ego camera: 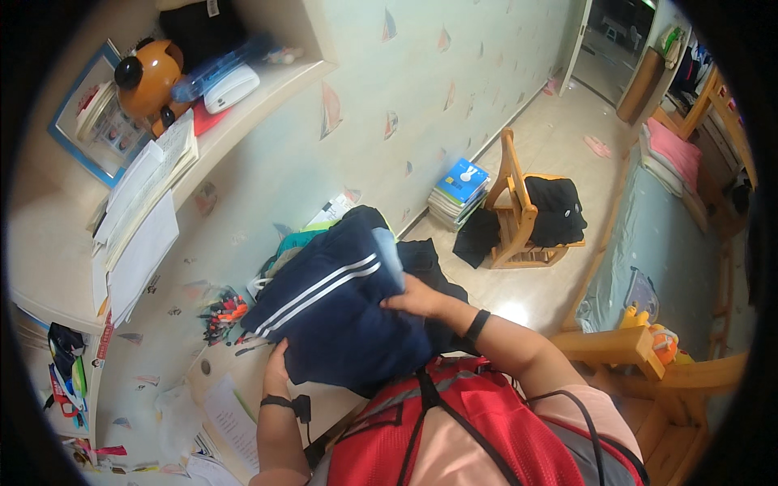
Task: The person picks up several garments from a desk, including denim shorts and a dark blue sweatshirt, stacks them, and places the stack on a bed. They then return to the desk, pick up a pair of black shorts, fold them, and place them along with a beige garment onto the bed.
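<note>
A navy blue garment (340,328) with two white stripes lies folded across my hands above the desk. At its lower left edge my left hand (277,364) grips it, the fingers hidden beneath the cloth. My right hand (416,296) holds the right side, thumb on top, beside a light blue patch of cloth (388,252). Behind the garment, teal and grey cloth (287,248) shows in a pile. Black cloth (419,258) hangs to the right of it.
Pens and markers (223,317) crowd the desk (328,402) on the left, near a written sheet (230,419). A wooden chair (513,206) bears black clothes (553,209). Stacked books (460,191) stand against the wall. A shelf (261,97) juts out upper left; a bed (662,261) stands right.
</note>
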Motion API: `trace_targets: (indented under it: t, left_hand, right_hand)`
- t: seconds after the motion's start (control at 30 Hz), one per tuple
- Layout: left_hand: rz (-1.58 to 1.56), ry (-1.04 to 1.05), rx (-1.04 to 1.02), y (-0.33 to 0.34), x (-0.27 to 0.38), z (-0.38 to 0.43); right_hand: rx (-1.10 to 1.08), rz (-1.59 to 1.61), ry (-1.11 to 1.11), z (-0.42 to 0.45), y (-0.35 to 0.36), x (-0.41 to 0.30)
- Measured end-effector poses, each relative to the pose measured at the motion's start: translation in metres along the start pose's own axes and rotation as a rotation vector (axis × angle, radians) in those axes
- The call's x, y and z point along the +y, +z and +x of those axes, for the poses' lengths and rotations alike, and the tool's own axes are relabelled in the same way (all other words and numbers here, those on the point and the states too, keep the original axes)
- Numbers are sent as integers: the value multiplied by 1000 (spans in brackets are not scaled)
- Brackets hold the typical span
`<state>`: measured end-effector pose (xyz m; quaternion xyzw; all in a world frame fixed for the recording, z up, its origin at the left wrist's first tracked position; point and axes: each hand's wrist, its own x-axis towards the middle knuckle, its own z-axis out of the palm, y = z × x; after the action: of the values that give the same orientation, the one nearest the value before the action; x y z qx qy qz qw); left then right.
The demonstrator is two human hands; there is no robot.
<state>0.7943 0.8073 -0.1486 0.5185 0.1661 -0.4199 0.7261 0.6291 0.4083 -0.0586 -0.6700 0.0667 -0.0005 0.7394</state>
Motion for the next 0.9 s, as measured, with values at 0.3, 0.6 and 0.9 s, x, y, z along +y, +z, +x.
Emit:
trace_targets:
  t: [0.3,0.6,0.9]
  left_hand:
    - [26,98,40,36,-36,-58]
    - [-84,255,-70,168,-24,-112]
    - [36,238,-426,342,-25,-76]
  right_hand:
    - [-279,-458,-360,-21,29,-81]
    - [-165,-137,-250,-58,-69,-93]
    - [113,104,-192,-136,-192,-79]
